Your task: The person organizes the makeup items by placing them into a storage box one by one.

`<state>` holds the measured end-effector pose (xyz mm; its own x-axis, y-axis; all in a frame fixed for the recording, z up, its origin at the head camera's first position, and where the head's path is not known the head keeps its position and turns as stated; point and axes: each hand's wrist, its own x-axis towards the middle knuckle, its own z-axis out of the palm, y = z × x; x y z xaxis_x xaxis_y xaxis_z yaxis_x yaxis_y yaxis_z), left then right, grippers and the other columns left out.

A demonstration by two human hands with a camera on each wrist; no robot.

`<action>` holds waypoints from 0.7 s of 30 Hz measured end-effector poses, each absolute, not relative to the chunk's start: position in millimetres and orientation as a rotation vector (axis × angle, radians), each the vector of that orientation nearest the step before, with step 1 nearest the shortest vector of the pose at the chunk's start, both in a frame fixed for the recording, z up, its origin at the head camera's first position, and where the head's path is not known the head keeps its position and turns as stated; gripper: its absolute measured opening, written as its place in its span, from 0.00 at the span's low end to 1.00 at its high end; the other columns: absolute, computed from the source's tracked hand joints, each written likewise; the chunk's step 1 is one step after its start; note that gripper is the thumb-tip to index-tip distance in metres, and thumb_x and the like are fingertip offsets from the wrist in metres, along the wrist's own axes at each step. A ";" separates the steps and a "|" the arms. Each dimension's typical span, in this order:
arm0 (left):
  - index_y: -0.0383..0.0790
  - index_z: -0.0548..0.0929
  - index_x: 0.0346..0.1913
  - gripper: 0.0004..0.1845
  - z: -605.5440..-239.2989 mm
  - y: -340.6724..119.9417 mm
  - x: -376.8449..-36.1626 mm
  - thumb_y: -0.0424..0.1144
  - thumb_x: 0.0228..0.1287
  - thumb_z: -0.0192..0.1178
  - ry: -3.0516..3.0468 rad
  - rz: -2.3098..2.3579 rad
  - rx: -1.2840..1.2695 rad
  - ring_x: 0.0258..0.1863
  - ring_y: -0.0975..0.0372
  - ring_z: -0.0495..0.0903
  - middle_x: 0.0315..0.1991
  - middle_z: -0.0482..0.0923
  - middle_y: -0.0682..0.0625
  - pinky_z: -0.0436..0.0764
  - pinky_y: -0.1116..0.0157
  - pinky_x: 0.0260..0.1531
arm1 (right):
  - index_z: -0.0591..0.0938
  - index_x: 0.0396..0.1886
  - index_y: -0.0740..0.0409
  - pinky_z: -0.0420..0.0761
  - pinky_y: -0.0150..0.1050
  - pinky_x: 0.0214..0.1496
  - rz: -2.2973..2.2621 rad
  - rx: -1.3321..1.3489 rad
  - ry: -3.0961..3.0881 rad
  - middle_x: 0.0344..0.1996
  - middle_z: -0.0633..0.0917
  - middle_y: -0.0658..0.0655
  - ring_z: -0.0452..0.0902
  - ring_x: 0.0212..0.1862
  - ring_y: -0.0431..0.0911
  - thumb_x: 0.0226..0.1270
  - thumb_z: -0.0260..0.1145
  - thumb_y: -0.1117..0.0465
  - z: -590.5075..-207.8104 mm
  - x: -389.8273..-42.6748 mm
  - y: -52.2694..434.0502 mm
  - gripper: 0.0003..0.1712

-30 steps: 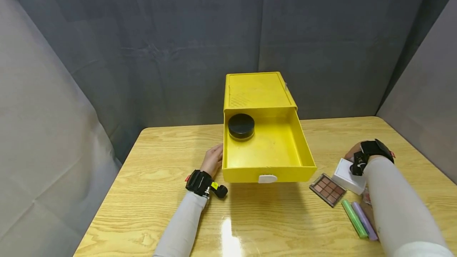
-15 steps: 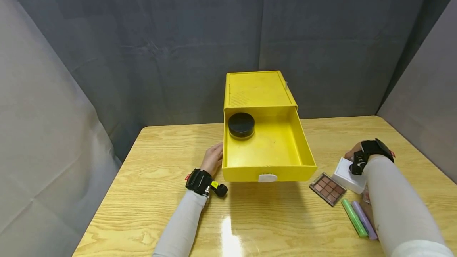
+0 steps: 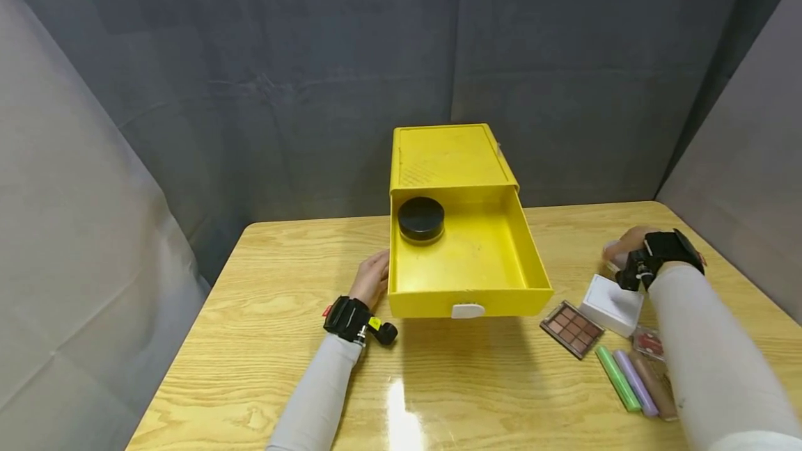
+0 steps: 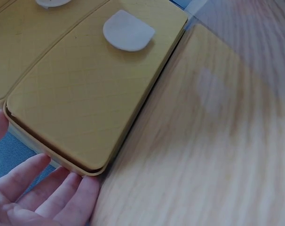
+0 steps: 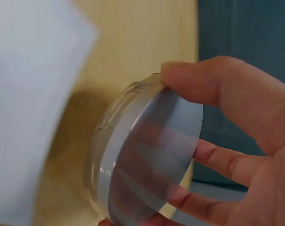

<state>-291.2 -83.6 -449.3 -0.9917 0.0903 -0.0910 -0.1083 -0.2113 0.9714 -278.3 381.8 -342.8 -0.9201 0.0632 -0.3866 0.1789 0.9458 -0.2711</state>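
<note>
A yellow drawer unit [image 3: 447, 159] stands mid-table with its top drawer [image 3: 470, 277] pulled out; a black round jar [image 3: 422, 219] sits in the drawer's back left corner. My left hand [image 3: 372, 278] rests with straight fingers [image 4: 43, 193] against the unit's left side, by the lower drawer fronts [image 4: 91, 84]. My right hand [image 3: 629, 246] is lifted above the table at the right and grips a clear round jar [image 5: 142, 155] between thumb and fingers. In the head view that jar [image 3: 610, 250] barely shows past the hand.
On the wooden table [image 3: 282, 339] at the right lie a white box [image 3: 610, 305], an eyeshadow palette [image 3: 571, 329], green [image 3: 616, 378], purple [image 3: 634, 381] and brown [image 3: 654, 385] sticks, and a small red compact [image 3: 648, 343]. Grey curtains close in the back and sides.
My right hand has risen from behind the white box and moved back, now holding the clear jar. The left hand has stayed in place.
</note>
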 end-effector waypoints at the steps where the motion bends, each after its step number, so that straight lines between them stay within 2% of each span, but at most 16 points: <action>1: 0.30 0.68 0.62 0.25 -449.5 -83.9 -291.6 0.44 0.68 0.51 1.888 2.347 -0.030 0.59 0.51 0.69 0.61 0.67 0.39 0.71 0.57 0.56 | 0.71 0.50 0.79 0.76 0.53 0.36 -0.444 0.137 2.698 0.46 0.70 0.79 0.70 0.41 0.66 0.51 0.61 0.37 -343.4 -286.5 386.8 0.47; 4: 0.31 0.68 0.62 0.26 -450.7 -84.5 -292.9 0.45 0.67 0.52 1.899 2.333 -0.039 0.59 0.52 0.69 0.61 0.67 0.40 0.72 0.57 0.55 | 0.59 0.57 0.84 0.75 0.51 0.44 -0.519 0.065 2.660 0.51 0.63 0.81 0.66 0.48 0.67 0.47 0.65 0.36 -340.9 -306.4 395.4 0.58; 5: 0.31 0.68 0.62 0.26 -451.1 -84.5 -293.3 0.45 0.67 0.52 1.898 2.333 -0.037 0.59 0.52 0.69 0.61 0.67 0.40 0.72 0.57 0.55 | 0.58 0.58 0.82 0.75 0.51 0.43 -0.534 0.062 2.666 0.51 0.63 0.80 0.66 0.48 0.66 0.45 0.66 0.35 -337.7 -310.1 395.9 0.60; 8: 0.31 0.69 0.62 0.26 -452.5 -84.6 -294.1 0.46 0.67 0.52 1.897 2.334 -0.036 0.59 0.53 0.69 0.61 0.67 0.40 0.72 0.57 0.55 | 0.59 0.57 0.80 0.73 0.52 0.42 -0.561 0.043 2.728 0.50 0.64 0.78 0.65 0.46 0.64 0.48 0.65 0.37 -321.1 -310.1 386.9 0.55; 12: 0.32 0.69 0.62 0.26 -452.7 -84.5 -293.8 0.46 0.67 0.52 1.901 2.330 -0.041 0.59 0.53 0.69 0.61 0.67 0.40 0.72 0.58 0.55 | 0.58 0.58 0.81 0.73 0.54 0.43 -0.591 -0.007 2.795 0.51 0.62 0.79 0.64 0.47 0.65 0.55 0.63 0.43 -293.2 -301.9 365.6 0.49; 16: 0.31 0.68 0.62 0.27 -451.2 -83.9 -293.4 0.45 0.67 0.52 1.896 2.329 -0.032 0.60 0.52 0.68 0.62 0.66 0.39 0.71 0.57 0.57 | 0.57 0.61 0.76 0.76 0.47 0.38 -0.679 -0.036 2.800 0.51 0.63 0.78 0.65 0.46 0.63 0.57 0.64 0.45 -267.5 -297.8 344.4 0.47; 21: 0.31 0.67 0.63 0.27 -448.3 -84.1 -293.4 0.45 0.67 0.51 1.898 2.322 -0.036 0.59 0.52 0.68 0.62 0.66 0.39 0.71 0.57 0.57 | 0.58 0.62 0.71 0.80 0.46 0.35 -0.761 -0.162 2.805 0.50 0.63 0.77 0.68 0.43 0.62 0.59 0.64 0.51 -240.2 -293.0 318.8 0.41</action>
